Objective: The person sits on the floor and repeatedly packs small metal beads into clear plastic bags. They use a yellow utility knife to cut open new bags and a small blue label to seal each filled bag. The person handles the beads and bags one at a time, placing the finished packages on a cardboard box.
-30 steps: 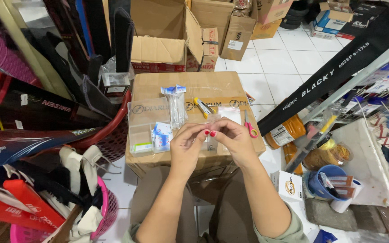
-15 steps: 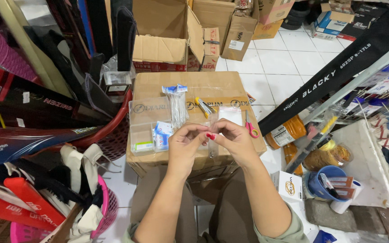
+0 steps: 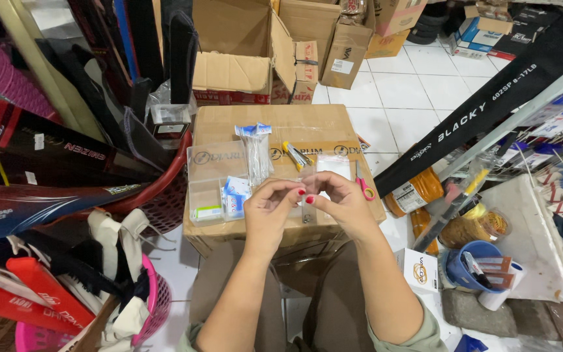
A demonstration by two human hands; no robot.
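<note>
Both hands, the left hand [image 3: 270,210] and the right hand [image 3: 343,202], pinch a small clear bag [image 3: 307,210] with their fingers above the box [image 3: 229,120], so the bag work looks half done, with other small packs [image 3: 256,153] waiting on the box.

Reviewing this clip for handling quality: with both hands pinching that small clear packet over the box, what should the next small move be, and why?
Probably lower the small clear packet onto the cardboard box. The left hand and right hand pinch it in mid-air between fingertips, where a small item could slip; the box top lies just beneath.
</note>
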